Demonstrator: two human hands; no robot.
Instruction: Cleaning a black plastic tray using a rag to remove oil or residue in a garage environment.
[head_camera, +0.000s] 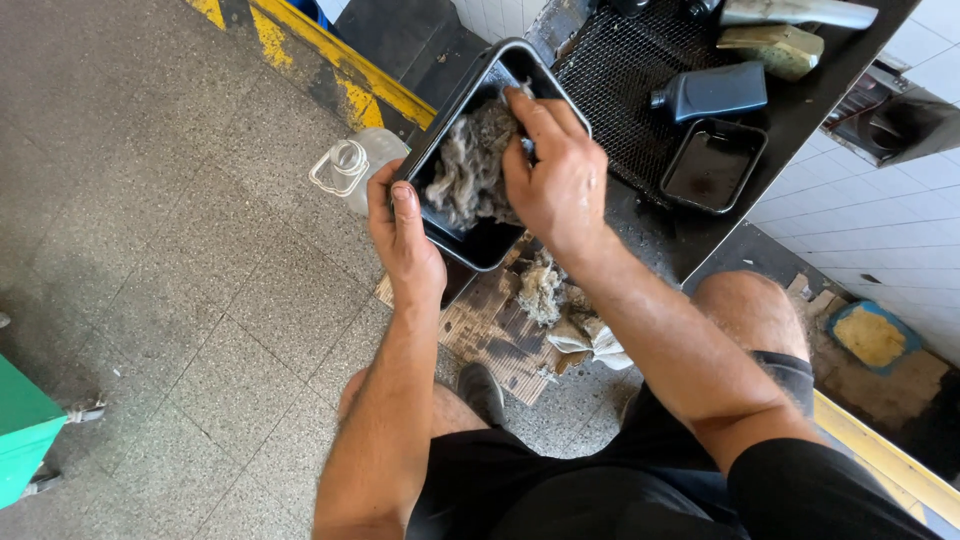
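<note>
Right hand grip: the right hand is curled over a wad of grey fibrous waste, fingers bent and pressing it down inside the pan; the fingertips sink into the fluff.
Left hand grip: the left hand clasps the near edge of the black pan, thumb laid along the rim, the other fingers hidden beneath.
Pan: rectangular, rounded corners, dark glossy metal, tilted up off the bench edge toward the person.
Waste: stringy, matted, dull grey, filling the middle of the pan.
Below the pan: another clump of pale fibre and crumpled rag lie on a stained slatted board on the floor.
Bench: black top with a wire mesh grid; a smaller black tray and a dark plastic bottle lying on its side.
Floor: speckled grey tiles; a clear plastic jug stands just beside the pan.
</note>
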